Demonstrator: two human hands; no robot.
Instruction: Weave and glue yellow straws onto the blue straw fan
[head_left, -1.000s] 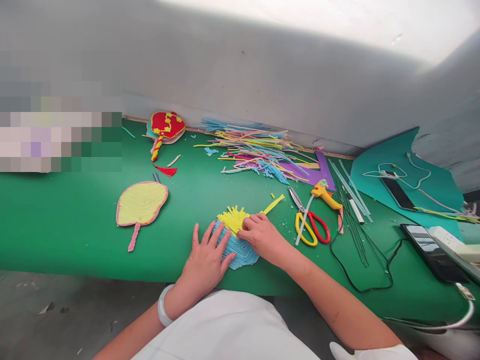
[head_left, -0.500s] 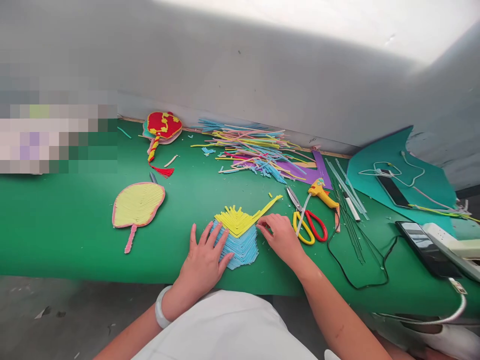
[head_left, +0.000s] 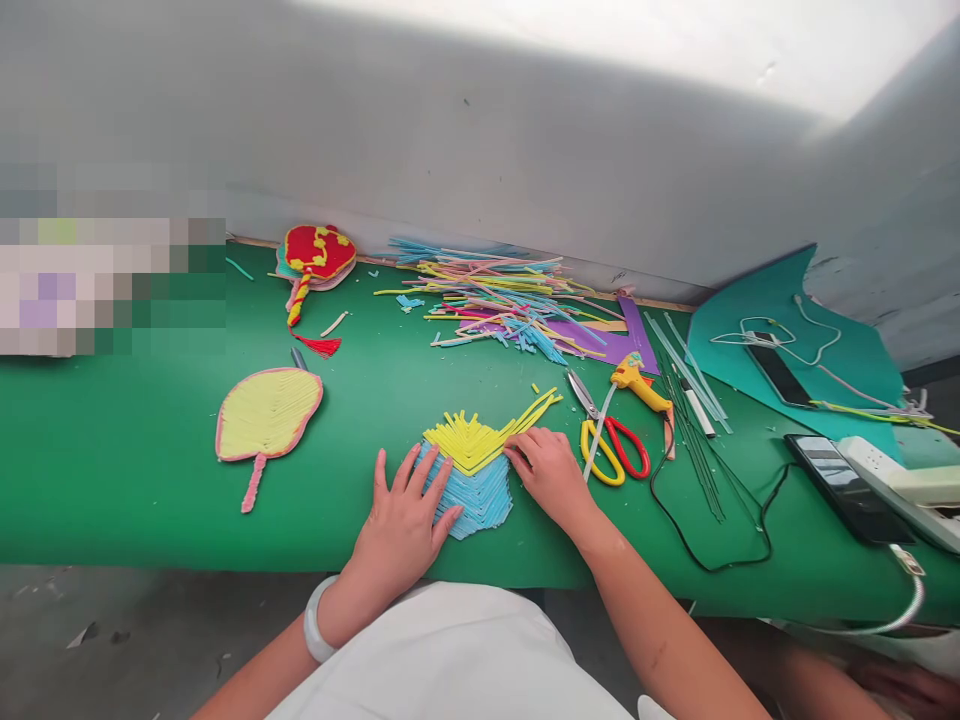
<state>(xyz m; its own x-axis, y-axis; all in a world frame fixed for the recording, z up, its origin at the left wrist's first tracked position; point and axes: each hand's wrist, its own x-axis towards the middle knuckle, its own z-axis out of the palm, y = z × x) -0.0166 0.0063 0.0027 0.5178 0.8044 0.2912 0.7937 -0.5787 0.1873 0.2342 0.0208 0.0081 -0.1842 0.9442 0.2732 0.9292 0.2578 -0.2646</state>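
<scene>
From where I stand, the blue-and-yellow panel (head_left: 480, 505) lies flat on the green desk (head_left: 142, 470), near its front edge and between the person's two hands. The left hand (head_left: 401, 510) rests with its fingers spread apart, fingertips over the panel's left side, which looks like steadying it. The right hand (head_left: 546, 470) has its thumb and fingertips drawn together at the right edge, right by the yellow strips (head_left: 469, 455); whether a strip is really clamped there or only pressed, I can't tell. Those strips form nested V shapes above the blue rows, with long loose ends (head_left: 540, 403) poking out past the edge. I'd judge the step in hand to be setting a yellow strip snugly along the V. The next move seems to call for a light, exact touch: align the strip with its neighbour without lifting it, while the left hand bears down evenly. The scissors (head_left: 574, 385) and yellow glue gun (head_left: 641, 385) lie near the right hand, neither in use.
</scene>
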